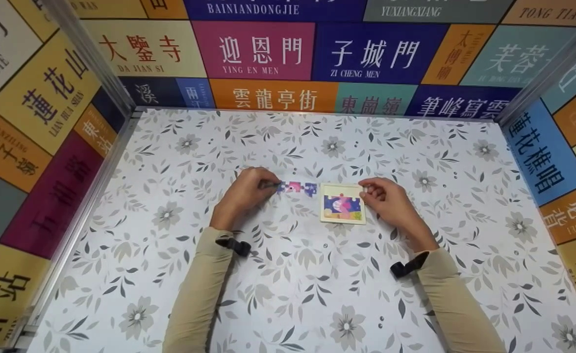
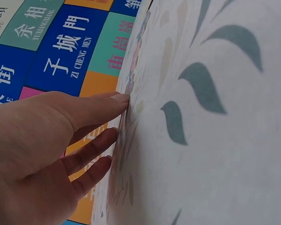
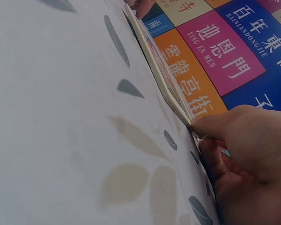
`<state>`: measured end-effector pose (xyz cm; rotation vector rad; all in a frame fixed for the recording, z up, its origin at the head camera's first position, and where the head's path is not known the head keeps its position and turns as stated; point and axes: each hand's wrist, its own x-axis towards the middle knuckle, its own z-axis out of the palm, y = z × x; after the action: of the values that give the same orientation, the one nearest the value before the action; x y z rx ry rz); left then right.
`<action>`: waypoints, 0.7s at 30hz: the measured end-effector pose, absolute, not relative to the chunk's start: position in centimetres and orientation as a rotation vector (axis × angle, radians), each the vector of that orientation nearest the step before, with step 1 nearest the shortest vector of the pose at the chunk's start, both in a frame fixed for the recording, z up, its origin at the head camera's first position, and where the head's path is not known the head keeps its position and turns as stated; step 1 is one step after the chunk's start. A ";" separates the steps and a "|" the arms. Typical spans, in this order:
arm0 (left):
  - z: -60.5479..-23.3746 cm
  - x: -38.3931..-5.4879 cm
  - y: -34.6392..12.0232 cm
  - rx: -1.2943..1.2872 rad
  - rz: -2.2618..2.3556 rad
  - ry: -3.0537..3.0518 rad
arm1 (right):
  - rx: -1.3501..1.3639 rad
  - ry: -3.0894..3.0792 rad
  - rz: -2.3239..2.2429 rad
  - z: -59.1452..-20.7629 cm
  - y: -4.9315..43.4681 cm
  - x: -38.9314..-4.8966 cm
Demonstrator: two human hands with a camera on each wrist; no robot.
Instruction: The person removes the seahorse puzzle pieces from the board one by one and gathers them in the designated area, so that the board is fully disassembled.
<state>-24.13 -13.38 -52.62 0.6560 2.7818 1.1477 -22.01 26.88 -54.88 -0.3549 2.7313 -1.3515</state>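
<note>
At the middle of the table my left hand point(image 1: 246, 193) has its thumb and forefinger at the left end of a short row of jigsaw pieces. They pinch the leftmost purple piece point(image 1: 281, 188); the fingertips partly hide it. Beside it lie a pink piece point(image 1: 294, 186) and a purple piece point(image 1: 311, 189). To their right is a square, cream-rimmed puzzle tray point(image 1: 322, 206), its lower part filled with a purple and pink picture, its upper strip bare. My right hand point(image 1: 389, 198) grips the tray's right edge near the upper corner; the right wrist view shows the thumb point(image 3: 210, 127) against the rim.
A white cloth point(image 1: 288, 294) with grey leaves and flowers covers the table. Colourful panels with printed place names point(image 1: 261, 51) wall the back and both sides. Each wrist carries a black strap mount point(image 1: 238, 246).
</note>
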 end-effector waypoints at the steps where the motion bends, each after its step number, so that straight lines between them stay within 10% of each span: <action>1: -52.6 -24.1 -13.4 0.651 1.143 2.781 | -0.357 2.732 -1.351 -54.9 26.9 -22.0; 21: -52.1 -24.2 -11.2 0.782 1.261 2.705 | -0.343 2.733 -1.354 -54.8 26.8 -22.1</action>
<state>-24.16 -11.24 -52.09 0.7815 2.7055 1.2610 -22.05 26.82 -54.82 -0.3429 2.7332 -1.3535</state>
